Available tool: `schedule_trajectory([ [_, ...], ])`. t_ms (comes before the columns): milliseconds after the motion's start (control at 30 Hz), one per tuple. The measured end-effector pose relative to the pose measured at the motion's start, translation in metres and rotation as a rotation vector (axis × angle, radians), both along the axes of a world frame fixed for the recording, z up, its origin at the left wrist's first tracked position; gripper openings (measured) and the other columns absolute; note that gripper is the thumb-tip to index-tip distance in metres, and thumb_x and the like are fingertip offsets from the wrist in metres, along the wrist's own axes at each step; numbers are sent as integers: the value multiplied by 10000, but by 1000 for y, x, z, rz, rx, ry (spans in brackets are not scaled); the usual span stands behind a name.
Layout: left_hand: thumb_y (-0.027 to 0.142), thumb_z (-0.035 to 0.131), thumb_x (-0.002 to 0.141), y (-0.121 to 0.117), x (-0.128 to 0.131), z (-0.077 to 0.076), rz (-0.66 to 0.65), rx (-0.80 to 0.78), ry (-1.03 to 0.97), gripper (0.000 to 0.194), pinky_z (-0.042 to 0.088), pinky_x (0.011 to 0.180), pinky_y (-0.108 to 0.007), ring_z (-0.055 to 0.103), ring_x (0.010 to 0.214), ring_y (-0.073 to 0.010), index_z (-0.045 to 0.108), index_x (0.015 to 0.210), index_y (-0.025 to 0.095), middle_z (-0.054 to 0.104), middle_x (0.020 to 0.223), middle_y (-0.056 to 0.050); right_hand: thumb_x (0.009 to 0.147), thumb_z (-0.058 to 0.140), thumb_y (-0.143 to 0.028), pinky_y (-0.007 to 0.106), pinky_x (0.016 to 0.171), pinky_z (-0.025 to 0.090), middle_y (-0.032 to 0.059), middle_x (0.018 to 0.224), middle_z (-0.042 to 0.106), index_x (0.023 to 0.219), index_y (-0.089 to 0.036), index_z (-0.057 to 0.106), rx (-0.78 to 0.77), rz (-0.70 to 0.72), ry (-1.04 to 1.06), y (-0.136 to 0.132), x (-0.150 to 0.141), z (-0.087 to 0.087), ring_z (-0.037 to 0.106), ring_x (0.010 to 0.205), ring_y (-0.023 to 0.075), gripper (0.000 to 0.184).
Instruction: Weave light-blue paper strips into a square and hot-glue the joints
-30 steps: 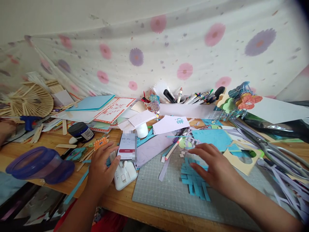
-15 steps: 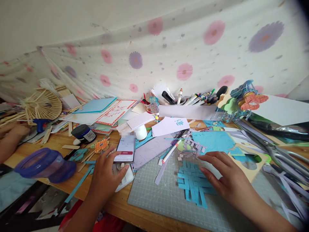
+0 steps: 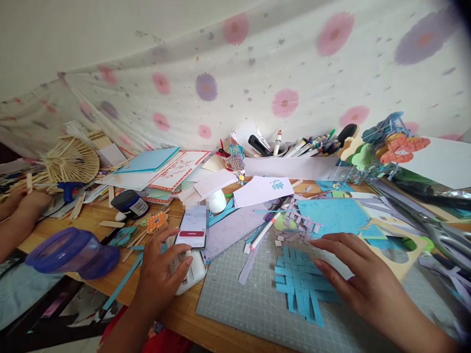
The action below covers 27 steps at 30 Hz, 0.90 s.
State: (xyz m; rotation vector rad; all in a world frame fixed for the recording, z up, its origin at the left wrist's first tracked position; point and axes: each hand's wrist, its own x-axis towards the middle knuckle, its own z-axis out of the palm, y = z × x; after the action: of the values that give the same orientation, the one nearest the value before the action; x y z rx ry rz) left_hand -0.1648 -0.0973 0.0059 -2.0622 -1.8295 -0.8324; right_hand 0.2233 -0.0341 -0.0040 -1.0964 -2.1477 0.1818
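Observation:
My left hand (image 3: 160,267) is open beside a phone (image 3: 190,239), its fingers apart at the phone's lower left edge. The phone leans on a white object (image 3: 196,272), partly hidden by my fingers. Its lit screen shows a red button, and part of it is blurred out. Over the right side of a woven mat of blue paper strips (image 3: 296,282), my right hand (image 3: 353,274) hovers or rests lightly with fingers spread; whether it touches the paper I cannot tell. The weave lies on a grey cutting mat (image 3: 235,304), its strip ends loose along the edges.
Purple paper scraps (image 3: 300,220), a marker (image 3: 263,230) and blue paper (image 3: 333,215) lie behind the weave. Large scissors (image 3: 437,223) are at right. A purple plastic container (image 3: 69,252) and dark jar (image 3: 129,203) stand left. Another person's hands (image 3: 29,206) are at far left.
My left index finger has drawn back from the phone's screen to its lower edge. My right hand keeps nearly the same pose over the weave. The whole view has shifted slightly.

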Motion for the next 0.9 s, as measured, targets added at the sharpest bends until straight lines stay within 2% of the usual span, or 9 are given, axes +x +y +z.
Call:
schedule_trajectory([
  [900,255,585,792,2,-4,-3,-69,22,13,107,373,995,-587,439,1223,-353,688,820,264,526,1185,-89,893,537,-324,334,762,513,57,1010,607,1102,-271,582,-38,3,-24,2,1,-5,589,929,199,220],
])
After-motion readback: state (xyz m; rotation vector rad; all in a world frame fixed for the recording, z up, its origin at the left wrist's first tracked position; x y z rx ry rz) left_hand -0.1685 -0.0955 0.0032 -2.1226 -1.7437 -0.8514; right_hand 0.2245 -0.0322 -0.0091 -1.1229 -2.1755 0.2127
